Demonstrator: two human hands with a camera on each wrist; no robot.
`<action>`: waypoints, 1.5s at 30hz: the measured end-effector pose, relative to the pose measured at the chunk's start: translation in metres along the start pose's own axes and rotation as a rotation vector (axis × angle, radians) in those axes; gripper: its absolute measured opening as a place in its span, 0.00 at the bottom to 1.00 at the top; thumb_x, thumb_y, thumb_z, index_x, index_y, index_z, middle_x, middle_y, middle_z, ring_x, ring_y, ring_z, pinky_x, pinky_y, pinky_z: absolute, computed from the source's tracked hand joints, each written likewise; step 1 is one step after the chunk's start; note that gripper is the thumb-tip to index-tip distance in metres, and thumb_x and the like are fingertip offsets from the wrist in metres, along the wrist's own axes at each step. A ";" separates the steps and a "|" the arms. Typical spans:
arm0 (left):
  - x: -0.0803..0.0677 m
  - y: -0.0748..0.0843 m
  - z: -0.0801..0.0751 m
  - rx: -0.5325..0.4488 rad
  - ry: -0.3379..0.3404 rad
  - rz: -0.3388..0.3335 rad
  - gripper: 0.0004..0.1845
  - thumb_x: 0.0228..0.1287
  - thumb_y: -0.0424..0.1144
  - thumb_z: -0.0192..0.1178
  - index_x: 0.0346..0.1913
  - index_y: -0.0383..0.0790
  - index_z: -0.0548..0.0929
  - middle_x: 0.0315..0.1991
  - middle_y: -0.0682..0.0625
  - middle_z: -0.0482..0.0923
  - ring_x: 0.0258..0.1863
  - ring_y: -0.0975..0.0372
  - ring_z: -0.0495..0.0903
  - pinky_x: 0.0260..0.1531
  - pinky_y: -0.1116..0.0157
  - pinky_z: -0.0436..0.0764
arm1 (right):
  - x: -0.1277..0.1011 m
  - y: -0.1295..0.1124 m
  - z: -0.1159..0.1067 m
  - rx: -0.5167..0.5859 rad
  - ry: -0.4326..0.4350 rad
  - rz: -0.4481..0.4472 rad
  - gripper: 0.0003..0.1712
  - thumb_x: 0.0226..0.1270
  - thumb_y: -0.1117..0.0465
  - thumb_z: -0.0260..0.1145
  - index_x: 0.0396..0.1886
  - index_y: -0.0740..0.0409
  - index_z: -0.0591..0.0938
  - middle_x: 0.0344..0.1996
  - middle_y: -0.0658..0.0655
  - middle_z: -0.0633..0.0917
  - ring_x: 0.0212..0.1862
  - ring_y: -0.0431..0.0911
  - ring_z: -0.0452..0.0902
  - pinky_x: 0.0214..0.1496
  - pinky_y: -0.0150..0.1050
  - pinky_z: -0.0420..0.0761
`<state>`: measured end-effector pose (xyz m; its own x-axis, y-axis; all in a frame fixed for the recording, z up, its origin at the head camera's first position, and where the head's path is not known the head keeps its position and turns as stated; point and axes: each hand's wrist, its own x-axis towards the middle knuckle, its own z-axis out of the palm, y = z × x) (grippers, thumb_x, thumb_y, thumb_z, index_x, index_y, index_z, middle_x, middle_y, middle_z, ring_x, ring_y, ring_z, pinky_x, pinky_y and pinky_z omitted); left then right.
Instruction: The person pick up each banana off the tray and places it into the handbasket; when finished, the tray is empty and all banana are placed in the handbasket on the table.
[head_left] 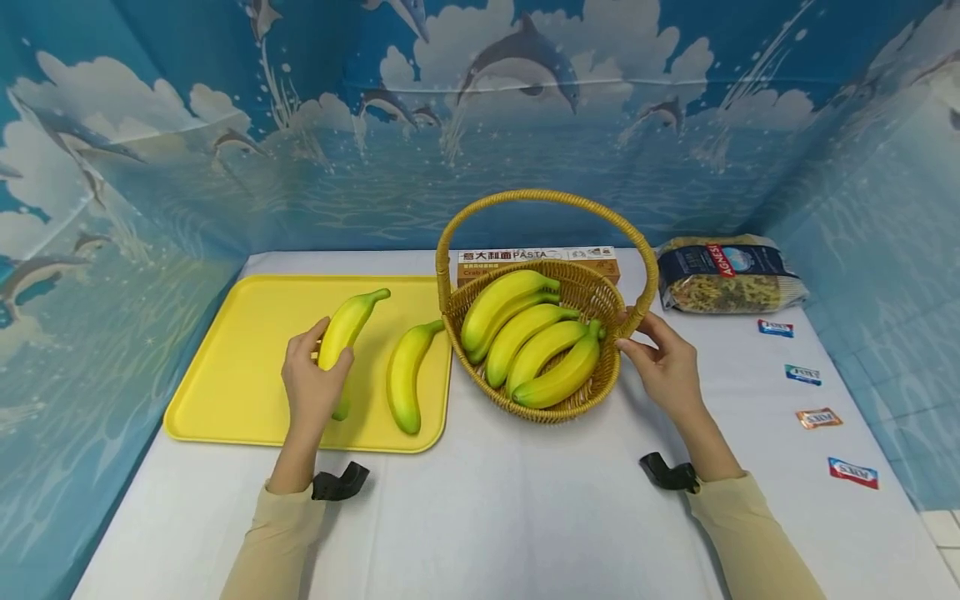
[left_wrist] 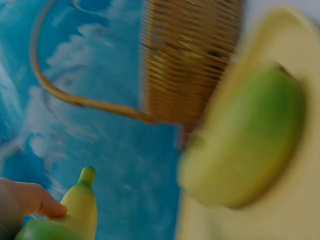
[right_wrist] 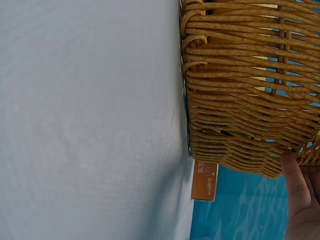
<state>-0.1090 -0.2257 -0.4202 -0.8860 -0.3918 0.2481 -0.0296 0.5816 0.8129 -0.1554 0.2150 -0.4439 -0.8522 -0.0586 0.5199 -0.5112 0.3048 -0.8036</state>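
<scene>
My left hand (head_left: 311, 379) grips a yellow banana (head_left: 348, 329) over the tray, its stem pointing up and right. Below the thumb shows a green banana tip (head_left: 341, 407); whether it belongs to another banana I cannot tell. Another banana (head_left: 406, 375) lies on the right part of the yellow tray (head_left: 247, 358); it looks large and blurred in the left wrist view. Several bananas (head_left: 517, 342) lie in the wicker basket (head_left: 592, 292) with its tall handle. At the basket's right side my right hand (head_left: 667, 362) pinches the rim, thumb on the outer weave (right_wrist: 235, 110).
Behind the basket lies a pasta box (head_left: 540, 254). A bag of pasta (head_left: 731, 275) lies at the back right. Several small wrapped bars, among them a red one (head_left: 852, 472), run down the table's right side. A dolphin-print curtain (head_left: 420, 183) encloses the white table (head_left: 510, 508).
</scene>
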 end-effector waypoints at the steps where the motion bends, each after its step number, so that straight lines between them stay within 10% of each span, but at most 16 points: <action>1: -0.002 0.009 -0.005 -0.024 0.032 0.035 0.29 0.58 0.31 0.63 0.65 0.36 0.75 0.53 0.38 0.73 0.46 0.56 0.69 0.41 0.62 0.69 | 0.000 0.000 0.000 -0.001 -0.001 -0.001 0.29 0.59 0.80 0.64 0.62 0.69 0.76 0.51 0.73 0.81 0.54 0.32 0.79 0.45 0.20 0.79; 8: -0.026 0.067 0.001 -0.107 -0.024 0.295 0.28 0.51 0.30 0.68 0.60 0.37 0.81 0.50 0.39 0.78 0.44 0.56 0.72 0.39 0.65 0.71 | 0.000 0.000 -0.001 -0.003 0.001 0.002 0.28 0.59 0.80 0.64 0.62 0.70 0.76 0.51 0.73 0.81 0.53 0.33 0.80 0.46 0.20 0.79; 18: -0.018 0.118 0.078 -0.113 -0.223 0.445 0.28 0.55 0.37 0.65 0.61 0.40 0.80 0.48 0.43 0.75 0.44 0.53 0.73 0.39 0.58 0.73 | 0.000 0.003 0.002 0.006 0.005 -0.005 0.28 0.59 0.81 0.64 0.61 0.71 0.76 0.51 0.74 0.81 0.54 0.32 0.79 0.45 0.20 0.78; 30: -0.003 0.117 0.152 0.076 -0.299 0.418 0.26 0.56 0.41 0.67 0.59 0.41 0.81 0.49 0.44 0.77 0.47 0.52 0.70 0.45 0.55 0.72 | -0.001 0.001 0.000 -0.013 -0.012 -0.006 0.27 0.60 0.78 0.65 0.62 0.71 0.75 0.52 0.73 0.80 0.55 0.33 0.79 0.46 0.21 0.79; 45: -0.002 0.112 0.173 0.322 -0.321 0.442 0.24 0.58 0.42 0.67 0.59 0.43 0.82 0.52 0.45 0.79 0.49 0.53 0.73 0.51 0.59 0.73 | -0.002 0.006 0.000 -0.028 -0.005 0.011 0.28 0.58 0.81 0.64 0.61 0.73 0.75 0.51 0.74 0.80 0.54 0.30 0.79 0.46 0.20 0.78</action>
<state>-0.1907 -0.0360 -0.4207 -0.9395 0.1392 0.3130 0.2776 0.8446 0.4577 -0.1570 0.2164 -0.4494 -0.8585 -0.0597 0.5093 -0.4983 0.3320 -0.8009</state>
